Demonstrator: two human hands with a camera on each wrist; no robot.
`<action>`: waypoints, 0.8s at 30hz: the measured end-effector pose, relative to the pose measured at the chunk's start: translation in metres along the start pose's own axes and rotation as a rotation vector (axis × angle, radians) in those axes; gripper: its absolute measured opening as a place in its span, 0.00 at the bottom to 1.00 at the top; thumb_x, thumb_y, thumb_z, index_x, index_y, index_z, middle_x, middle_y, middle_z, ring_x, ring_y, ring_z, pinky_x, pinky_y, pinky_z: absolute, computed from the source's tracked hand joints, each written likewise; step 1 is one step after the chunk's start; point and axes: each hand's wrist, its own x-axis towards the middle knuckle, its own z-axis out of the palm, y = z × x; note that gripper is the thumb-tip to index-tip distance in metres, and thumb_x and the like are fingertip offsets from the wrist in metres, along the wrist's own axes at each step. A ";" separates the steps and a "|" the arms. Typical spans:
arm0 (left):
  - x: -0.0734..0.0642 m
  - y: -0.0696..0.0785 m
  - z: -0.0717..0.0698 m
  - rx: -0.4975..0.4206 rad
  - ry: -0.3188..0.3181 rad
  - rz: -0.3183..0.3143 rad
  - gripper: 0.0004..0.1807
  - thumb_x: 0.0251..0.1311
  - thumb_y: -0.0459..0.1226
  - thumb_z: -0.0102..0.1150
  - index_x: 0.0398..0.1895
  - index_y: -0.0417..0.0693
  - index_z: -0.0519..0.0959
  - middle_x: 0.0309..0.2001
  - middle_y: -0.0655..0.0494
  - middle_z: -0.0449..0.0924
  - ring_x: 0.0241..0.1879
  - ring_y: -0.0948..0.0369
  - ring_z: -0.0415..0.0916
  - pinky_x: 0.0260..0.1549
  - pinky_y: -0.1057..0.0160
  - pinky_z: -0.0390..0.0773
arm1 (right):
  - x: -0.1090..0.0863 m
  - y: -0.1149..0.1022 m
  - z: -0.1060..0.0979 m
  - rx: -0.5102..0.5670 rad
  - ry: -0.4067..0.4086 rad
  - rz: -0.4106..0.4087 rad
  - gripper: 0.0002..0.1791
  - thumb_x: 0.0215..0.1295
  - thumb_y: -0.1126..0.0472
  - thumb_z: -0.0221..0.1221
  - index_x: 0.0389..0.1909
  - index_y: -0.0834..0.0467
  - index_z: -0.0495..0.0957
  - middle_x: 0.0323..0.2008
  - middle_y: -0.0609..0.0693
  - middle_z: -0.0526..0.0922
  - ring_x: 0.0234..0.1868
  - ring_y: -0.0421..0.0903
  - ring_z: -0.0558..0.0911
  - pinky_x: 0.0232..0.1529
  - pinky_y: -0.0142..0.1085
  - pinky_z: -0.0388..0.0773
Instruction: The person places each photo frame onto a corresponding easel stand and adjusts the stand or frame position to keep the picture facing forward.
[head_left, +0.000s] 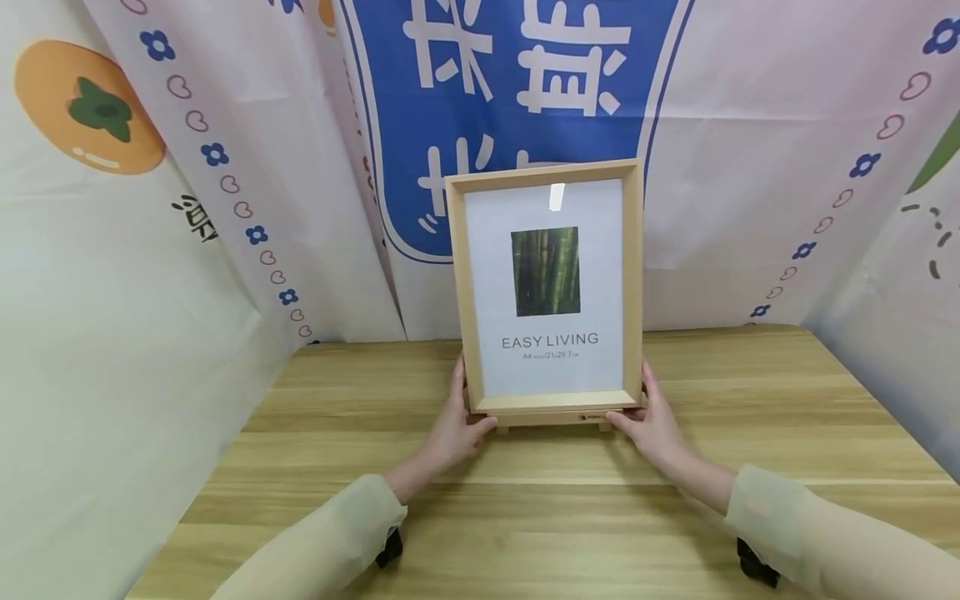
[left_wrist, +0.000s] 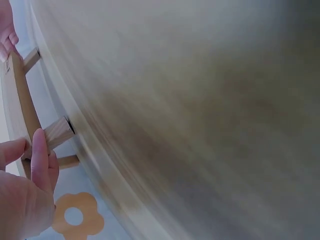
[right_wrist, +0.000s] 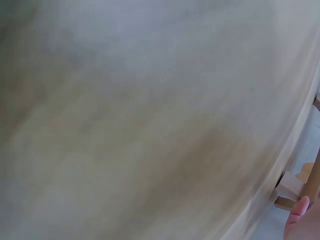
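Observation:
A light wood picture frame stands upright, leaning slightly back, on the ledge of a small wooden easel. Behind its glass is a white sheet with a bamboo picture and the words "EASY LIVING". My left hand grips the left end of the easel ledge, thumb in front and fingers along the frame's lower side. At the opposite end, my right hand holds the ledge the same way. Seen from the left wrist, the easel's short legs reach toward the table. The right wrist view catches only part of the right hand.
The wood-grain table spreads out on all sides of the easel. Right behind it hangs a printed cloth with a blue sign, flowers and hearts. More pale cloth closes off the left side.

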 end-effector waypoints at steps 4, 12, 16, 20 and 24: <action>0.003 0.001 0.001 -0.015 -0.013 -0.016 0.65 0.57 0.23 0.63 0.75 0.74 0.26 0.75 0.40 0.45 0.36 0.46 0.79 0.19 0.53 0.83 | 0.000 0.001 -0.001 0.015 0.009 -0.004 0.58 0.59 0.77 0.61 0.78 0.51 0.31 0.68 0.72 0.52 0.45 0.68 0.78 0.37 0.30 0.81; 0.004 0.000 0.003 -0.041 -0.011 -0.006 0.64 0.55 0.22 0.63 0.77 0.68 0.28 0.73 0.37 0.46 0.35 0.47 0.79 0.18 0.53 0.83 | -0.002 0.001 -0.003 0.002 0.014 0.003 0.58 0.59 0.77 0.61 0.77 0.52 0.31 0.68 0.73 0.52 0.46 0.69 0.78 0.37 0.35 0.83; 0.004 0.001 0.003 -0.028 -0.005 0.003 0.62 0.57 0.22 0.63 0.77 0.68 0.29 0.73 0.36 0.45 0.36 0.46 0.79 0.18 0.53 0.83 | -0.001 0.001 -0.004 0.005 0.012 0.001 0.58 0.59 0.77 0.62 0.78 0.51 0.31 0.67 0.73 0.52 0.46 0.69 0.78 0.37 0.41 0.83; 0.003 0.002 0.003 -0.012 0.000 0.001 0.62 0.57 0.23 0.63 0.77 0.67 0.29 0.74 0.37 0.44 0.35 0.46 0.78 0.18 0.53 0.83 | -0.001 0.000 -0.004 0.008 0.008 -0.006 0.58 0.59 0.76 0.62 0.78 0.51 0.32 0.68 0.73 0.52 0.46 0.69 0.78 0.37 0.43 0.83; 0.003 0.002 0.003 -0.012 0.005 0.003 0.62 0.57 0.22 0.63 0.77 0.66 0.29 0.74 0.37 0.44 0.34 0.47 0.78 0.18 0.53 0.82 | 0.000 0.000 -0.005 0.000 -0.001 -0.014 0.58 0.60 0.76 0.61 0.78 0.51 0.31 0.70 0.72 0.50 0.47 0.69 0.77 0.39 0.36 0.82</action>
